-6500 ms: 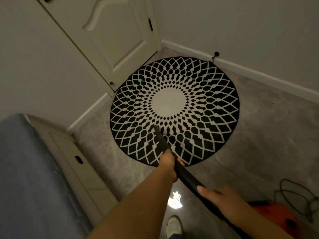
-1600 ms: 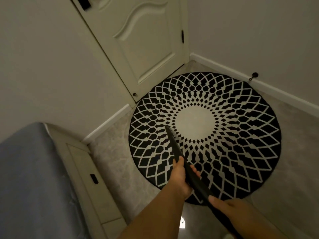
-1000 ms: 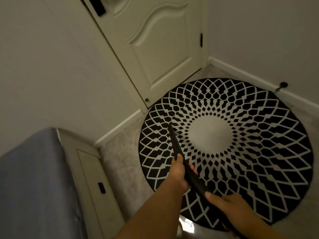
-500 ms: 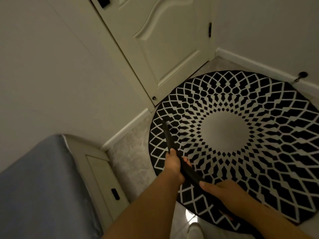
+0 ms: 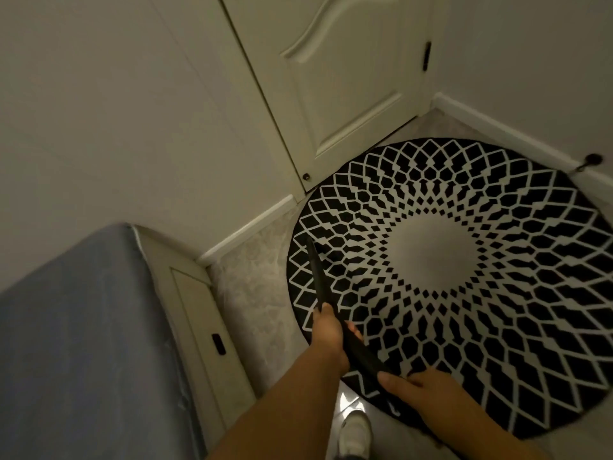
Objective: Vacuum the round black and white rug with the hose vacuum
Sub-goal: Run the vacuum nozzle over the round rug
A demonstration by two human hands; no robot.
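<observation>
The round black and white rug [image 5: 464, 273] lies on the grey floor in front of a door, its pale centre to the right of my hands. A slim black vacuum nozzle [image 5: 316, 273] slants down to the rug's left edge, its tip resting near the rim. My left hand [image 5: 328, 336] grips the nozzle partway up. My right hand [image 5: 421, 393] grips it lower down, nearer my body. The hose behind my right hand is hidden.
A cream door [image 5: 335, 78] stands closed behind the rug. A blue-covered bed [image 5: 76, 343] with a cream drawer base [image 5: 205, 327] fills the left. White baseboard [image 5: 248, 227] runs along the wall. A black doorstop [image 5: 592, 160] sits at far right. My white shoe [image 5: 356, 433] is below.
The nozzle tip has swept left from the inner pattern to the rug's left rim. My view has turned left, so the rug now sits further right. Both hands keep their grip.
</observation>
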